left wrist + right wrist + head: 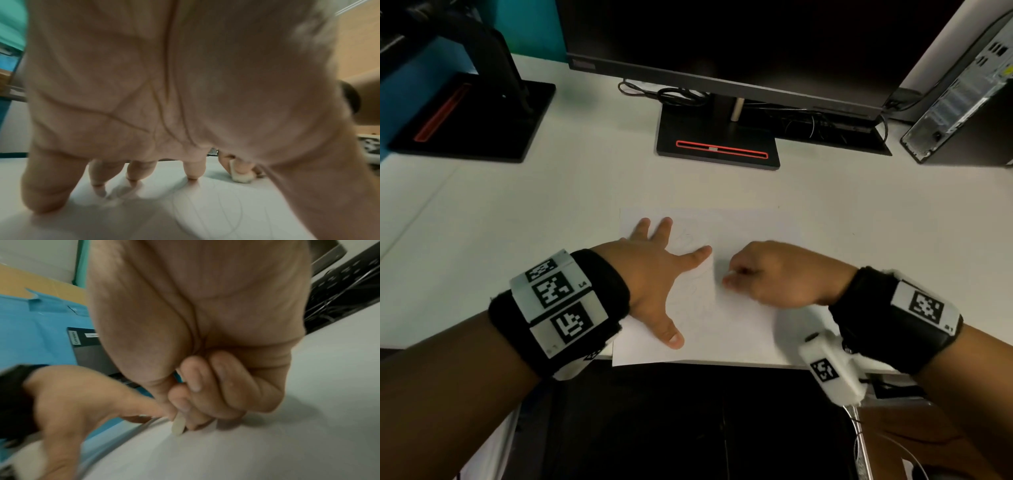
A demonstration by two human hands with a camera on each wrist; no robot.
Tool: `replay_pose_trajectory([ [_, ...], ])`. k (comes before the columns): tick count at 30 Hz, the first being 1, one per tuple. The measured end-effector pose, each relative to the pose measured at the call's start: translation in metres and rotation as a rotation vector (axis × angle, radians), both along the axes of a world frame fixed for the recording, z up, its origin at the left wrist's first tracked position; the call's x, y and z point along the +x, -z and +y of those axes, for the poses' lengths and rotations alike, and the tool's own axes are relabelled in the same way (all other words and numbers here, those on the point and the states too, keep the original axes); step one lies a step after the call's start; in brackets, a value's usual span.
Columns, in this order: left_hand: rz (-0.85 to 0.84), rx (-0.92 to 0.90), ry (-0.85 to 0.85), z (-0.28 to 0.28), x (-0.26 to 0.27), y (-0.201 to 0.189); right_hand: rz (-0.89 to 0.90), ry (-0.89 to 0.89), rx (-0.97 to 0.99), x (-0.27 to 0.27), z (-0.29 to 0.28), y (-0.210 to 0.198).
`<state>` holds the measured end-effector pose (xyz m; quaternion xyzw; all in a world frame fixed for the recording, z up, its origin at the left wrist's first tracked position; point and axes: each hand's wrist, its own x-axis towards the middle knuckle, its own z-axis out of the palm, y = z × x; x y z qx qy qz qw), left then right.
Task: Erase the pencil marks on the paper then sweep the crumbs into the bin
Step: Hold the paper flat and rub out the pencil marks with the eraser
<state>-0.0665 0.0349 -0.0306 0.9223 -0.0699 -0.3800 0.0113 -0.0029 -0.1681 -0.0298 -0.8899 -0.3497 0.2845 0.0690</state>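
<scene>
1. The paper lies at the counter's near edge, in front of the monitor stand
2. The left hand is spread flat on it, likely pinning it against rubbing
3. The right hand pinches an eraser, tip down on the pencil marks beside the left forefinger

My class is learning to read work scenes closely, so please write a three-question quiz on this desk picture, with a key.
1. True or false: the left hand lies flat with spread fingers on the white sheet of paper.
2. Which hand pinches the small white eraser?
3. The faint pencil marks lie: A) between the two hands, B) on the black monitor stand.

Key: 1 true; 2 the right hand; 3 A.
</scene>
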Motion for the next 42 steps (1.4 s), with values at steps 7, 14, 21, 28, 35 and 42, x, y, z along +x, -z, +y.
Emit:
replay_pose_trajectory([
  [7, 0.002, 0.014, -0.001, -0.004, 0.000, -0.002, -0.002, -0.118, 0.004, -0.009, 0.000, 0.003],
  [14, 0.001, 0.018, 0.004, -0.002, 0.000, -0.002, -0.041, -0.085, 0.040, 0.004, -0.003, 0.002],
  [21, 0.000, 0.021, 0.009, -0.002, -0.001, -0.002, -0.049, -0.057, 0.022, 0.017, 0.002, -0.001],
  [28, 0.001, 0.021, 0.008, -0.003, -0.001, -0.003, -0.005, -0.143, 0.034, 0.013, 0.009, 0.002],
  [35, 0.005, 0.018, 0.009, -0.003, -0.002, -0.003, 0.001, -0.220, 0.044, 0.011, 0.014, 0.001],
  [42, 0.004, 0.013, 0.004, -0.002, -0.002, -0.004, -0.113, -0.122, 0.017, 0.033, 0.012, 0.001],
])
